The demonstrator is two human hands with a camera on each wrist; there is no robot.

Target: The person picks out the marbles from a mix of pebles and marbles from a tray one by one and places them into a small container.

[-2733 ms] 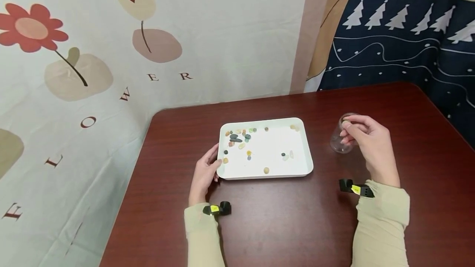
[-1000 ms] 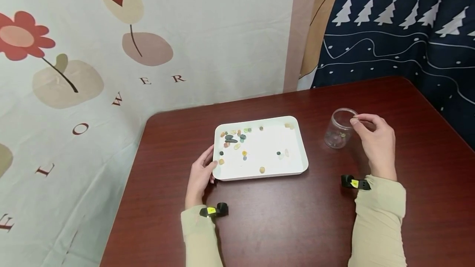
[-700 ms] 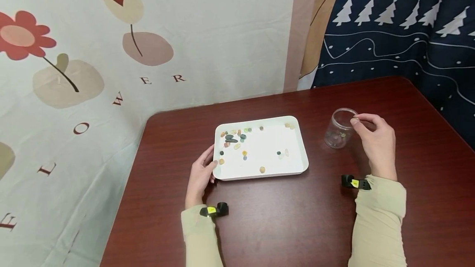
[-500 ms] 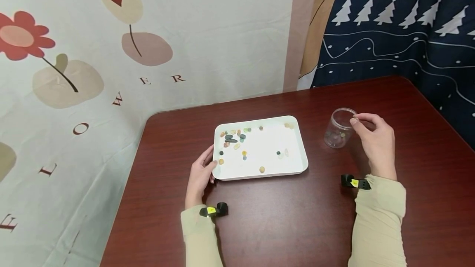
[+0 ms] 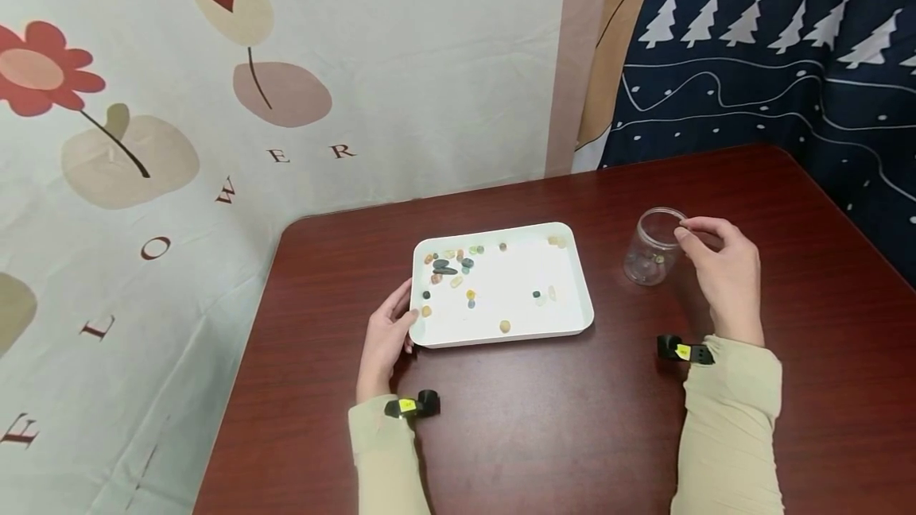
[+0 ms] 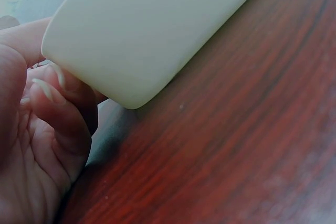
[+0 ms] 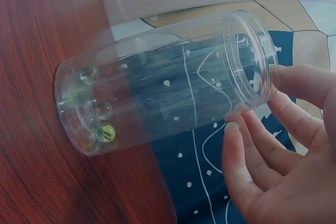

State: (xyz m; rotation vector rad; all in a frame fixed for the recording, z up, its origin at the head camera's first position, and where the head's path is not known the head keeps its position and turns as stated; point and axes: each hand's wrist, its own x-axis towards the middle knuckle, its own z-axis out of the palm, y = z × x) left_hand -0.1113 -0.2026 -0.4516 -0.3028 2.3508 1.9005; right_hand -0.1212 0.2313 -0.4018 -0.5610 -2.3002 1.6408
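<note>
At its left edge, a shallow white tray [image 5: 504, 284] is gripped by my left hand [image 5: 385, 340]. The thumb lies on the tray's rim, with other fingers bent beside and below it; the left wrist view shows the tray's outer wall [image 6: 147, 35] close up. Several small coloured stones and flat dark pebbles [image 5: 444, 269] lie scattered in the tray. To the right stands a clear, lidless jar [image 5: 647, 255], upright on the table. My right hand [image 5: 728, 280] pinches its rim from the right. Several glass marbles [image 7: 106, 133] rest at the jar's bottom.
The dark red wooden table [image 5: 544, 420] meets a pale flower-print cloth [image 5: 429, 62] at the back. A navy cloth with white trees [image 5: 744, 86] hangs behind the right side. Black straps with small cameras [image 5: 685, 350] sit on both wrists.
Since the oldest frame, my right hand has moved from over the jar's mouth to the right side of its rim. The left hand keeps its grip on the tray. The last second shows almost no movement.
</note>
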